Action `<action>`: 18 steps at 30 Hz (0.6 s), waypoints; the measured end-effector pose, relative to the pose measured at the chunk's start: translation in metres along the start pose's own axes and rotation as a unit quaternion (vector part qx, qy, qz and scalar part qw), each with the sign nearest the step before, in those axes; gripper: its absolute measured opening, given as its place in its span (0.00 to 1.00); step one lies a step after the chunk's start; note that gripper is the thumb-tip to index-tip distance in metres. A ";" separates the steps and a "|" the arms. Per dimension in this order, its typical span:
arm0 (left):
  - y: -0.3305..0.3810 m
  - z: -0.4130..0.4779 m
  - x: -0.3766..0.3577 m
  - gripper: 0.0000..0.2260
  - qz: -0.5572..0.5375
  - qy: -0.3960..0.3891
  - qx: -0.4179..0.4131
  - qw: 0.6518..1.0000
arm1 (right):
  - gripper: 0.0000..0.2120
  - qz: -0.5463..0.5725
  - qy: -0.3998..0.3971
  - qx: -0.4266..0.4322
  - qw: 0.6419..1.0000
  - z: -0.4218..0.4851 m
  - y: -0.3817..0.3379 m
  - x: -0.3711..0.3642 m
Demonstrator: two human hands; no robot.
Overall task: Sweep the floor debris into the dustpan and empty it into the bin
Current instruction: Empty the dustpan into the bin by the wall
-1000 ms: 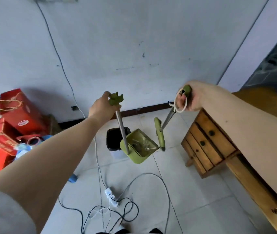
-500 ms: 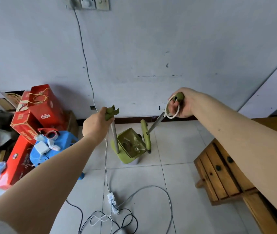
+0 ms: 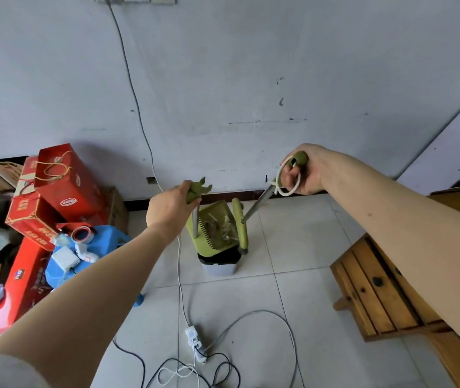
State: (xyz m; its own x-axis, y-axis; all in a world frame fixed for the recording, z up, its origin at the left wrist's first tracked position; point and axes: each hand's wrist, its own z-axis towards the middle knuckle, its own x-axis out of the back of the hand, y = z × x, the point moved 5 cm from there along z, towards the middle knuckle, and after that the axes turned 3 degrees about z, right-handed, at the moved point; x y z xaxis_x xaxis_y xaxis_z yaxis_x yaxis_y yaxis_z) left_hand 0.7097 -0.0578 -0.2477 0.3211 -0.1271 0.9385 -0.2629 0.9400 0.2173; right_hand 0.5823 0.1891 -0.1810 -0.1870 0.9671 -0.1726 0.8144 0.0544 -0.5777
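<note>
- Pale floor tiles nearest, strewn with a power strip and looping cables; no loose debris to be made out there, so sweeping judged done.
- Bare left hand, grip fully closed round the green top of the dustpan handle, metal shaft dropping straight down from the fist.
- Right hand farther out and higher, grip likewise closed round the broom handle top, a white cord loop hanging beside the fingers.
- Green dustpan now directly over the bin, where a second ago hung to its right with the black opening showing clear; lower edge now at the rim, mouth of the bin mostly covered.
- Means the carry is finished and emptying is at hand: pan tilted steeply, debris visible as a pale and dark clump on the inner face above the comb teeth, not yet fallen.
- Broom head upright just right of the pan, close against its side, bristle end near the bin rim; likely placed to rake the clump down.
- Pan well below and ahead of the left grip, at the far end of the shaft; bin under it, near the wall.
- Risk judged: spill past the rim if tipped off-centre.
</note>
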 end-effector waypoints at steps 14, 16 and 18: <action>0.027 0.031 -0.021 0.14 0.130 -0.029 -0.110 0.985 | 0.13 -0.072 0.010 -0.029 0.997 0.031 -0.039 -0.010; 0.028 0.034 -0.021 0.15 0.143 -0.032 -0.117 0.982 | 0.13 -0.070 0.005 -0.030 0.997 0.036 -0.041 -0.011; 0.027 0.038 -0.020 0.15 0.147 -0.037 -0.114 0.982 | 0.13 -0.072 -0.002 -0.028 0.997 0.038 -0.044 -0.014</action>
State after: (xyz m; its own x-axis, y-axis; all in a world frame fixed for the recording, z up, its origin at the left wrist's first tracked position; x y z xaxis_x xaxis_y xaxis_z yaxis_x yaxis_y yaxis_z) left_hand 0.6618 -0.0418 -0.2499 0.1926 0.1450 0.9705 -0.1209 0.9850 -0.1232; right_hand 0.5281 0.1640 -0.1837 -0.3076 0.9468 -0.0946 0.8080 0.2074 -0.5515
